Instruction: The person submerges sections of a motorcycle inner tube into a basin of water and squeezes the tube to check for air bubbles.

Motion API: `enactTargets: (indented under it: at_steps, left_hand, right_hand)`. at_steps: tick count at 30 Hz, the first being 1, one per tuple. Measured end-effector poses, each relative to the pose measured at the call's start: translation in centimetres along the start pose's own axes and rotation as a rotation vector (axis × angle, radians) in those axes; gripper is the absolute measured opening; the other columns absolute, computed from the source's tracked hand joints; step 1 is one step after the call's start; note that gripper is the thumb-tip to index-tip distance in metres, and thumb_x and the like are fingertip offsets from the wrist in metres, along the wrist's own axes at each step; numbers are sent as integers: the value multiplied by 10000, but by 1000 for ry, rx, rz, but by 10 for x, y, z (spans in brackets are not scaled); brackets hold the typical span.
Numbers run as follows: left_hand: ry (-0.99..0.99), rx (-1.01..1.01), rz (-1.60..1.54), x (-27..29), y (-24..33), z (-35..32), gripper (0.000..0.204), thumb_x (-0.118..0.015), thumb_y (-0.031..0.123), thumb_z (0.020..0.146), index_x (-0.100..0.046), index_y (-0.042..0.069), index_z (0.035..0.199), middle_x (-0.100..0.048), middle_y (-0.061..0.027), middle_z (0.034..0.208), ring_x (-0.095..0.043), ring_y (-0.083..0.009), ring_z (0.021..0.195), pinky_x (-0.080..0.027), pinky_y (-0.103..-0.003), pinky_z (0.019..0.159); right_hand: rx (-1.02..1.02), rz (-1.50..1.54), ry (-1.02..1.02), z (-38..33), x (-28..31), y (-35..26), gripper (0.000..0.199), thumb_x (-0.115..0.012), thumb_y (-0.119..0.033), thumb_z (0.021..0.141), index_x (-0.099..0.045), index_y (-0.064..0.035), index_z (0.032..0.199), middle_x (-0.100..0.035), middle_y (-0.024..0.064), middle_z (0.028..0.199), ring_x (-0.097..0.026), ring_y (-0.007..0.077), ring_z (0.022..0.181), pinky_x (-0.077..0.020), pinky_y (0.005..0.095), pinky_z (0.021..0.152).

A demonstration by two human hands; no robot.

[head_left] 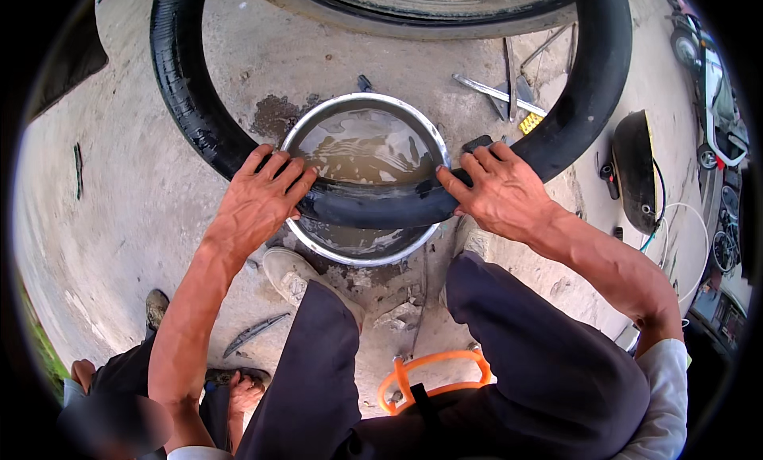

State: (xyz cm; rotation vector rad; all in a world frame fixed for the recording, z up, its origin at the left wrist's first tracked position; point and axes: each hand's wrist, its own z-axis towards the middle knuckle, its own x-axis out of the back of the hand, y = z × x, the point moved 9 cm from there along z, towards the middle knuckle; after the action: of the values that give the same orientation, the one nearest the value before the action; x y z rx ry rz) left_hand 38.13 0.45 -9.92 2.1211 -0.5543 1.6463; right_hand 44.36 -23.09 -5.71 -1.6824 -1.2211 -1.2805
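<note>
Inner tube (373, 205): plump, black, wet-streaked. Left grip (261, 188), right grip (507, 191) curled over it, seemingly snug.

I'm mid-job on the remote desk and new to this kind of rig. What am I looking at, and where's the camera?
There's no robot here: these are a person's bare hands. The single picture comes from a wide fisheye camera on that person's head, looking down, so straight edges bend near the rim. Left hand and right hand both grip a thick black tube, whose near part crosses a round metal basin of murky water. How deep it dips, if at all, is hard to tell. On the ground beyond are a wheel and a metal bar. At lower left, another person's hand shows.
</note>
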Motion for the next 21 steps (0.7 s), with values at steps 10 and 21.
enactTargets:
  at_steps: [10, 21]
  left_hand:
    - [-35, 25, 35, -8, 4, 8, 693, -865, 303, 792, -645, 106, 1419, -645, -73, 1385, -559, -265, 1349, -370, -462, 1233]
    - [-95, 77, 113, -16, 8, 19, 647, -864, 344, 803, -666, 114, 1374, -657, -29, 1258, -582, -213, 1265, -384, -419, 1183]
  right_hand:
    - [5, -133, 67, 13, -9, -10, 410, -668, -196, 902, -739, -8, 1259, -692, 108, 913, -676, 247, 876, -462, 364, 784]
    - [-16, -203, 11, 42, -26, -19, 296, -663, -207, 890, -738, 8, 1080, -663, 90, 858, -660, 230, 809, -435, 372, 750]
